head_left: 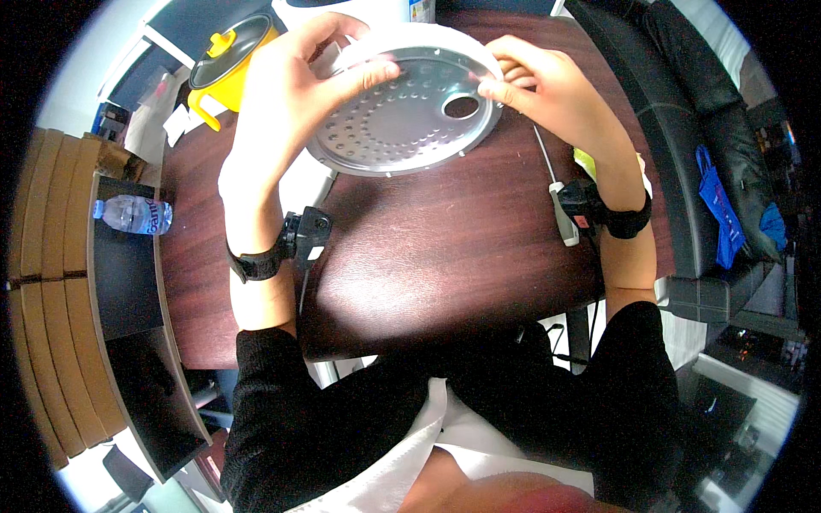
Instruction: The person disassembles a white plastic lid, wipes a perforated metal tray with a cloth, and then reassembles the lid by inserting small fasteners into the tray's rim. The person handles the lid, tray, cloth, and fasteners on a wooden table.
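A round silver metal lid plate (385,120), dimpled all over and with one round hole near its right side, is held up tilted above the far part of the table. A white rim (419,36) shows along its far edge. My left hand (295,90) grips the plate's upper left edge, the thumb lying over the metal face. At the right edge, beside the hole, my right hand (547,90) pinches the plate between thumb and curled fingers. A screwdriver (562,214) with a grey-white handle lies on the table by my right wrist.
The dark wooden table (428,274) spans the middle. A yellow pot (231,73) with a dark lid stands at the far left, and a white appliance (359,10) at the back. A water bottle (134,214) lies left; a black sofa (676,128) borders the right.
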Demonstrator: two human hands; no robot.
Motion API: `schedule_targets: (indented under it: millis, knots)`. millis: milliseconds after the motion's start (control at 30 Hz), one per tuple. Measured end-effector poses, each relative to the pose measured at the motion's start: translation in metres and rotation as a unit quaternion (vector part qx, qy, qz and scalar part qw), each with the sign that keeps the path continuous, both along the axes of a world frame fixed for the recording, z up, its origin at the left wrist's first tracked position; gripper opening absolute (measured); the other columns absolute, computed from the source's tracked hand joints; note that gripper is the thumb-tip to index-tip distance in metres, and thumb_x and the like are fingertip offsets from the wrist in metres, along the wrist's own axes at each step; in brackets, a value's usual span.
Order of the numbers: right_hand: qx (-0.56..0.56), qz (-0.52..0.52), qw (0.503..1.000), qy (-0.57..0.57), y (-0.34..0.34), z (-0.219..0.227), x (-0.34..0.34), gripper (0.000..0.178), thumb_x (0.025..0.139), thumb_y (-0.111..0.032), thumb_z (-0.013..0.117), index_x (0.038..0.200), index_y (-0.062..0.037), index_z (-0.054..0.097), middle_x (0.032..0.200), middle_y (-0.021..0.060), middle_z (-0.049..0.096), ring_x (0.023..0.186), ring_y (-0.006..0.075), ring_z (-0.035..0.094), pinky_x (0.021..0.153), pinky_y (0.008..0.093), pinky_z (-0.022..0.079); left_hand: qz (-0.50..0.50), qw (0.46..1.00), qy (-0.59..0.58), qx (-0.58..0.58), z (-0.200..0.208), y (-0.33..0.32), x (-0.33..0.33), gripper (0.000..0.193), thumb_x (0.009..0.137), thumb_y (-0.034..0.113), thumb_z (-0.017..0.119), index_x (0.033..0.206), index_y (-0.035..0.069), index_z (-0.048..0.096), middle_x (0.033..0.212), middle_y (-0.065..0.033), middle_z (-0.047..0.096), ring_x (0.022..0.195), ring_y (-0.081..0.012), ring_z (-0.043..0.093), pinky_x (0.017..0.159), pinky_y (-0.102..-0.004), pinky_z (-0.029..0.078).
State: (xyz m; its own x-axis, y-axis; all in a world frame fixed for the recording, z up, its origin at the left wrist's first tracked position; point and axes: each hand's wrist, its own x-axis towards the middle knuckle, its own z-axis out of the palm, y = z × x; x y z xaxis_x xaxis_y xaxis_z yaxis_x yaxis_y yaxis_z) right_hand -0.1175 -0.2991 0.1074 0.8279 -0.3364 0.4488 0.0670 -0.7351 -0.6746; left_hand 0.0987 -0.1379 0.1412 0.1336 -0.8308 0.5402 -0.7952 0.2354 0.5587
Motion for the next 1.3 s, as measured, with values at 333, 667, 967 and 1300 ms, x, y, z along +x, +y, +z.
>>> schedule_targets:
  millis: [333,667,967,1300]
  knots:
    - [-0.053,-0.010,0.998,0.037,-0.014,-0.013,-0.001,0.021,0.083,-0.021,0.067,0.092,-0.0028,0.062,0.071,0.0089,0.065,0.063,0.0175,0.062,0.062,0.0299,0.048,-0.011,0.996,-0.083,0.010,0.006,-0.002,0.001,0.038,0.076,0.030,0.076,0.101,0.004,0.062,0.080,-0.0122,0.067,0.074,-0.0180,0.066,0.067,-0.0294,0.050]
    - [0.044,-0.122,0.968,0.217,-0.066,-0.012,-0.027,0.027,0.090,-0.028,0.060,0.105,-0.0053,0.060,0.082,0.0011,0.061,0.068,0.0079,0.061,0.052,0.0208,0.048,0.020,0.997,-0.063,0.026,0.001,-0.005,-0.005,0.044,0.084,0.038,0.068,0.104,0.000,0.060,0.072,-0.0142,0.063,0.064,-0.0202,0.064,0.061,-0.0313,0.048]
    - [0.046,-0.267,0.828,0.492,-0.106,-0.078,-0.005,0.036,0.091,-0.033,0.056,0.080,0.0020,0.060,0.062,0.0065,0.058,0.050,0.0179,0.063,0.038,0.0312,0.050,0.026,0.993,-0.117,-0.009,-0.005,-0.004,-0.009,0.043,0.085,0.034,0.068,0.110,0.000,0.060,0.079,-0.0094,0.063,0.070,-0.0102,0.058,0.064,-0.0267,0.047]
    - [0.000,-0.250,0.827,0.504,-0.098,-0.075,-0.001,0.035,0.086,-0.028,0.056,0.070,0.0032,0.058,0.060,0.0146,0.062,0.049,0.0209,0.062,0.045,0.0358,0.052,0.026,0.992,-0.119,-0.012,-0.002,-0.005,-0.011,0.042,0.085,0.036,0.067,0.104,0.001,0.060,0.071,-0.0104,0.061,0.065,-0.0128,0.058,0.060,-0.0290,0.046]
